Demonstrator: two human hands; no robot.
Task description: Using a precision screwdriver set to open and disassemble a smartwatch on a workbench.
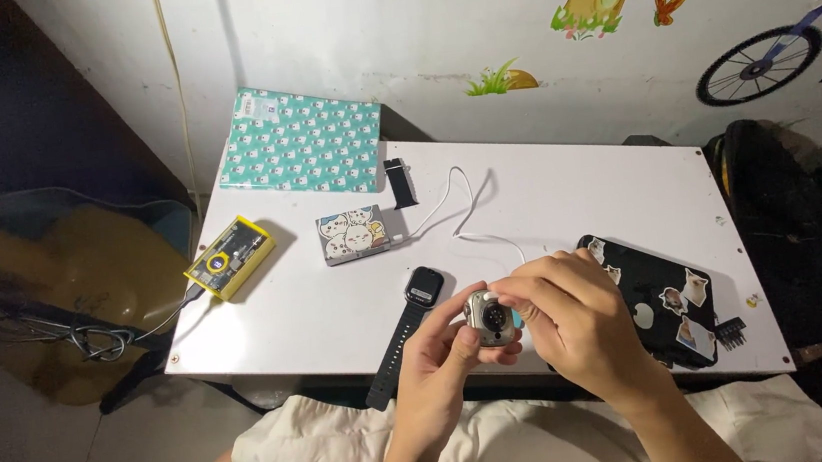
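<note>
A white table (568, 196) stands against the wall. At its far left lies a teal patterned folder (302, 139); at its near right, a black pouch (664, 302) with stickers. A yellow-edged device (229, 258) sits at the left, a small box with cartoon cats (353, 236) near the middle. A black smartwatch (410, 320) lies just left of the hands. The left hand (443, 358) is closed around a silver watch case (491, 318), held above the table's near edge. The right hand (570, 316) pinches the case's top with curled fingertips.
</note>
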